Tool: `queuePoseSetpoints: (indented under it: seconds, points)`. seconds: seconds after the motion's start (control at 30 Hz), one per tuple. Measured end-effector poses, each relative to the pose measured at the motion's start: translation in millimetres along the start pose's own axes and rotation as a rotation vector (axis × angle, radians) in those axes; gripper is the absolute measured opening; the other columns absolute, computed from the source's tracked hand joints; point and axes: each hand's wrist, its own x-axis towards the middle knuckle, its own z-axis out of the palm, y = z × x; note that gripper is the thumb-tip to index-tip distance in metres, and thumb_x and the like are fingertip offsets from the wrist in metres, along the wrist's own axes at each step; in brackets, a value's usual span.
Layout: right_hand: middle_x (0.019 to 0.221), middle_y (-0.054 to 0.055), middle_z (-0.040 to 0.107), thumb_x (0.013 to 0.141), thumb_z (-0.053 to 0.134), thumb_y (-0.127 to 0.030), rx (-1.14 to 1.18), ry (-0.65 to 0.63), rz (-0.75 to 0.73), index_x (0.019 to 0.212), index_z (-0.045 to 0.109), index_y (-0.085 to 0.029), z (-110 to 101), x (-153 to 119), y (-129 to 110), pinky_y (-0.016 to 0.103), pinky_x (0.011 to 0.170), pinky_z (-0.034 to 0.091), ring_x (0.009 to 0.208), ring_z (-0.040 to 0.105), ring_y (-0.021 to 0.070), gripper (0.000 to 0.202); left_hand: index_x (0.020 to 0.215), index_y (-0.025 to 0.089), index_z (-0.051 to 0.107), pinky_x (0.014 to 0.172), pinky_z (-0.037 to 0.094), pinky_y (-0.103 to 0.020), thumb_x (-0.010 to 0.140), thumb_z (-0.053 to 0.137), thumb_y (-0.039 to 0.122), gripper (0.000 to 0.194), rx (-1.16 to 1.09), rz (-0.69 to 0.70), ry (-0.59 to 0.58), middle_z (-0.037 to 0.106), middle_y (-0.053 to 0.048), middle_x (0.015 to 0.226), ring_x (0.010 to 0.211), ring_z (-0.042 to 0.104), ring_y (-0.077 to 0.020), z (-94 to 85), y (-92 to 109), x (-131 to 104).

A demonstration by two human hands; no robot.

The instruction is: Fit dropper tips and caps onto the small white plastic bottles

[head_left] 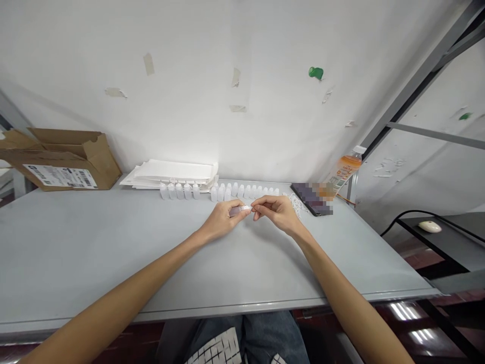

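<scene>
My left hand point(223, 218) is closed around a small translucent white plastic bottle point(235, 211), held tilted with its narrow end pointing right. At that end my right hand point(278, 211) pinches with thumb and forefinger; whatever lies between those fingertips is too small to make out. Behind my hands stand several similar white bottles in two groups, one group on the left point(180, 191) and a longer row point(248, 191) nearer the middle. A loose pile of thin white strips point(298, 205) lies just beyond my right wrist.
An opened cardboard box point(71, 159) stands at the back left of the grey table point(94, 242). Beside it lies a stack of white sheets point(170, 173). A dark phone point(308, 198) and an orange drink bottle point(346, 169) are at the back right. The wall rises directly behind.
</scene>
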Motion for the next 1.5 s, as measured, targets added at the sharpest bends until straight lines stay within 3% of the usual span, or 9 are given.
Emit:
queuePoseSetpoints:
  seconds: [0.2, 0.47, 0.7, 0.83, 0.9, 1.0, 1.2, 1.33, 1.5]
  points:
    - [0.067, 0.003, 0.066, 0.074, 0.073, -0.045, 0.018, -0.027, 0.014, 0.079, 0.072, -0.015, 4, 2, 6, 0.035, 0.065, 0.056, 0.06, 0.066, 0.0165, 0.03, 0.084, 0.017, 0.068, 0.063, 0.037, -0.024, 0.088, 0.052, 0.042, 0.03, 0.042, 0.016, -0.026, 0.066, -0.001, 0.079, 0.07, 0.054, -0.0152, -1.4, -3, 0]
    - [0.064, 0.003, 0.066, 0.075, 0.071, -0.041, -0.005, -0.091, 0.04, 0.08, 0.072, -0.014, 0, 1, 0, 0.034, 0.066, 0.056, 0.06, 0.065, 0.0159, 0.028, 0.079, 0.016, 0.064, 0.054, 0.03, -0.023, 0.089, 0.05, 0.04, 0.029, 0.176, 0.066, -0.038, 0.055, 0.002, 0.064, 0.056, 0.042, -0.0113, -0.6, -7, 1]
    - [0.073, 0.005, 0.068, 0.076, 0.072, -0.044, -0.023, -0.025, 0.025, 0.081, 0.072, -0.015, -3, 0, -7, 0.035, 0.066, 0.058, 0.061, 0.066, 0.0163, 0.03, 0.104, 0.019, 0.065, 0.064, 0.038, -0.026, 0.094, 0.04, 0.03, 0.029, 0.442, 0.193, -0.083, 0.069, -0.005, 0.093, 0.072, 0.058, -0.0168, -8.8, -6, 1]
    - [0.085, 0.007, 0.071, 0.077, 0.071, -0.047, 0.01, -0.019, 0.012, 0.107, 0.069, -0.018, -4, -2, -11, 0.037, 0.063, 0.06, 0.06, 0.068, 0.0174, 0.042, 0.111, 0.02, 0.064, 0.068, 0.042, -0.029, 0.092, 0.045, 0.031, 0.03, 0.606, 0.194, -0.045, 0.072, -0.006, 0.099, 0.08, 0.064, -0.0208, -17.8, -2, 0]
    - [0.092, 0.008, 0.072, 0.077, 0.071, -0.048, 0.001, 0.018, 0.005, 0.116, 0.065, -0.02, -7, -2, -13, 0.038, 0.064, 0.061, 0.06, 0.068, 0.0177, 0.049, 0.112, 0.021, 0.065, 0.074, 0.045, -0.029, 0.09, 0.049, 0.033, 0.029, 0.599, 0.159, 0.029, 0.073, -0.006, 0.104, 0.086, 0.067, -0.0218, -28.0, -1, -5]
    - [0.093, 0.01, 0.072, 0.077, 0.07, -0.051, -0.026, 0.056, -0.025, 0.112, 0.067, -0.018, -15, -2, -15, 0.037, 0.063, 0.06, 0.062, 0.069, 0.0188, 0.049, 0.108, 0.023, 0.066, 0.084, 0.048, -0.031, 0.086, 0.056, 0.037, 0.028, 0.529, 0.061, 0.208, 0.074, -0.005, 0.103, 0.095, 0.068, -0.0228, -53.7, -9, -22]
    - [0.092, 0.012, 0.072, 0.081, 0.065, -0.055, -0.07, 0.028, -0.026, 0.1, 0.072, -0.016, -19, -4, -21, 0.035, 0.065, 0.059, 0.066, 0.069, 0.0207, 0.045, 0.107, 0.02, 0.065, 0.086, 0.051, -0.032, 0.076, 0.064, 0.033, 0.033, 0.409, -0.273, 0.62, 0.076, -0.006, 0.096, 0.095, 0.07, -0.024, -121.0, -57, -77]
    - [0.091, 0.012, 0.072, 0.08, 0.063, -0.059, -0.122, -0.012, -0.015, 0.095, 0.074, -0.016, -15, -5, -23, 0.036, 0.065, 0.059, 0.068, 0.069, 0.0221, 0.047, 0.093, 0.02, 0.067, 0.085, 0.052, -0.033, 0.072, 0.065, 0.029, 0.024, 0.392, -0.414, 0.706, 0.076, -0.006, 0.09, 0.091, 0.071, -0.025, -150.0, -88, -87]
    - [0.089, 0.013, 0.072, 0.079, 0.063, -0.06, -0.178, -0.023, -0.016, 0.092, 0.075, -0.016, -16, -2, -18, 0.037, 0.063, 0.059, 0.067, 0.069, 0.023, 0.047, 0.085, 0.017, 0.069, 0.087, 0.05, -0.032, 0.067, 0.07, 0.031, 0.023, 0.378, -0.429, 0.732, 0.075, -0.008, 0.1, 0.099, 0.068, -0.0247, -159.6, -112, -66]
